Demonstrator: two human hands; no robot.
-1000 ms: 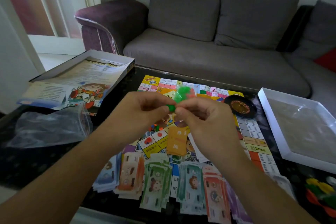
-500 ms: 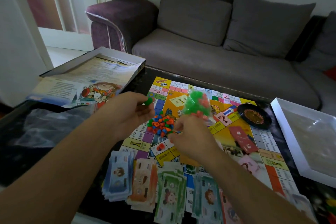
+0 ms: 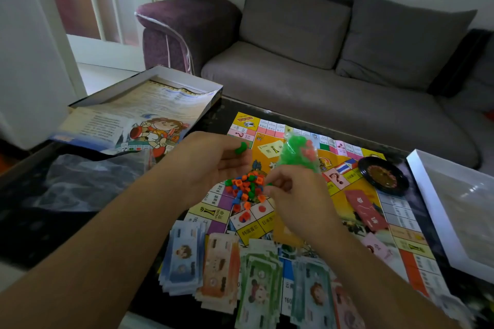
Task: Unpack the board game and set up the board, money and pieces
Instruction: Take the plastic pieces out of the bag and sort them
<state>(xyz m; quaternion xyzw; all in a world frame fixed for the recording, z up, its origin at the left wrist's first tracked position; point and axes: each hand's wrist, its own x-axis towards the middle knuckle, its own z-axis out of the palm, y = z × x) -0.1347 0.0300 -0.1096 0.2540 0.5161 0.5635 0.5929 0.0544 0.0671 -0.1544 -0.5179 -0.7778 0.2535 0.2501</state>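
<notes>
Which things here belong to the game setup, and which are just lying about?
Job:
game board
money stacks
pile of small coloured pieces
bag of green and red pieces, held by right hand
green piece in left hand
roulette wheel

Lying about:
sofa
empty plastic bag

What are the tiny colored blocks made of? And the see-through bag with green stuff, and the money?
The tiny colored blocks look like hard molded plastic: bright solid colors, sharp little shapes. The bag held by the right hand seems thin clear plastic film, since the green pieces show through it. The money looks like printed paper: thin, flat sheets fanned in stacks.
</notes>
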